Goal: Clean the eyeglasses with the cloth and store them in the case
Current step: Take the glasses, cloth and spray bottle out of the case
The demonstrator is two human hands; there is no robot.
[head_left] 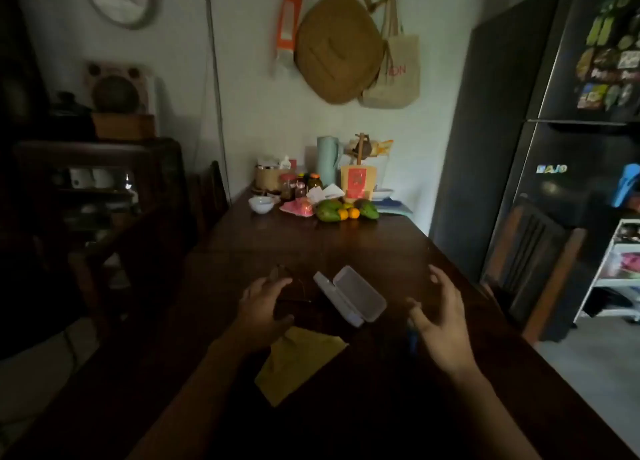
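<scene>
An open white eyeglass case (351,295) lies on the dark wooden table (346,245), lid tipped up toward the left. Thin dark eyeglasses (280,273) lie just left of the case, hard to make out in the dim light. My left hand (263,304) hovers at the glasses, fingers and thumb curved in a C around one temple, with no firm grip visible. A yellow cloth (298,362) lies flat on the table near me, just below that hand. My right hand (440,310) is right of the case, fingers spread and holding nothing.
Fruit (343,211), jars, a white bowl (260,204) and a pale green jug (326,160) crowd the table's far end. Wooden chairs stand at the left (211,196) and right (530,259) sides. A dark fridge (554,148) is at right. A small blue object (412,338) lies under my right hand.
</scene>
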